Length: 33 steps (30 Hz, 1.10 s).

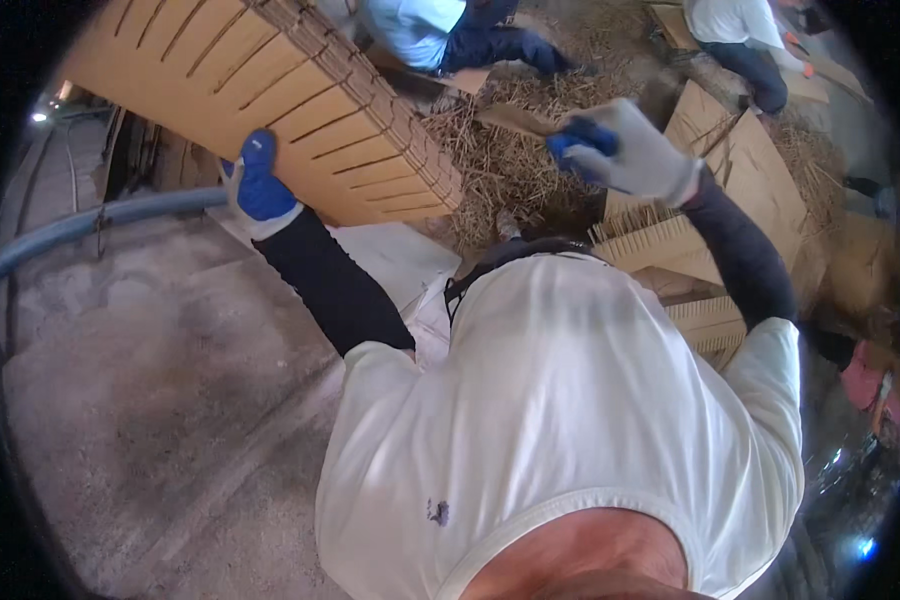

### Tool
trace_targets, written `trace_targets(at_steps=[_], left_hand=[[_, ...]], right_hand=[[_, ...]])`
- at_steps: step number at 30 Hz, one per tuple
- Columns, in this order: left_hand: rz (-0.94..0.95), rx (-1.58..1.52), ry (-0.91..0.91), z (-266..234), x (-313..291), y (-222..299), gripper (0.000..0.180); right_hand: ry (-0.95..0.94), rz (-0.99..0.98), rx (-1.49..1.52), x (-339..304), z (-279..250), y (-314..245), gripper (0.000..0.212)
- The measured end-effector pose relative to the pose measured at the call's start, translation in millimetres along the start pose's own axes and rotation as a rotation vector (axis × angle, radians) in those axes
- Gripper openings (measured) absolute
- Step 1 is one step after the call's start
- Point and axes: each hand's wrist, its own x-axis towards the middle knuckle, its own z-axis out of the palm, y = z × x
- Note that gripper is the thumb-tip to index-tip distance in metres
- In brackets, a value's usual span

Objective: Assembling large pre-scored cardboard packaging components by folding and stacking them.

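Note:
A thick stack of slotted brown cardboard sheets (370, 130) stands tilted at the upper left, with rows of dark slits along its face and edge. My left hand (260, 185), in a blue and grey-white glove, grips the stack's lower edge, its thumb on the face. My right hand (620, 150), gloved alike and blurred by motion, is raised to the right of the stack, apart from it. From its closed fingers a flat brownish blade-like piece (515, 119) sticks out to the left; its exact kind is unclear.
Narrow cardboard scraps (510, 185) litter the floor ahead. More slotted cardboard sheets (740, 170) lie at the right. Two other people sit at the top, one in light blue (415, 30), one in white (735, 25). A grey-blue pipe (100, 218) runs at the left.

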Motion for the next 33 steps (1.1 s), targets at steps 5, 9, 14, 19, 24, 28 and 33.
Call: trace_targets(at_steps=[5,9,14,19,24,28,33], left_hand=[[-0.035,-0.139,-0.090,9.1,-7.7,-14.1,0.060],[-0.025,-0.167,-0.127,8.2,-9.5,-14.7,0.058],[-0.139,-0.379,-0.198,20.0,-12.8,-20.1,0.060],[-0.113,-0.272,-0.233,46.6,-18.5,-12.6,0.061],[-0.088,-0.019,-0.191,56.9,-18.5,4.8,0.059],[-0.115,-0.173,-0.231,63.3,-15.9,-9.1,0.058],[-0.163,-0.110,-0.282,99.8,-33.8,-8.8,0.061]], right_hand=[[0.198,-0.114,-0.367,29.5,32.4,38.7,0.037],[0.272,-0.340,-0.214,27.6,39.3,34.0,0.041],[-0.035,-0.213,-0.391,16.7,38.0,-18.6,0.041],[0.015,-0.251,-0.369,5.5,37.2,-6.1,0.017],[0.106,-0.226,-0.196,-27.4,26.3,15.6,0.012],[0.348,-0.115,-0.398,-56.3,39.1,61.0,0.055],[0.232,-0.032,0.024,-75.9,39.7,49.0,0.070]])
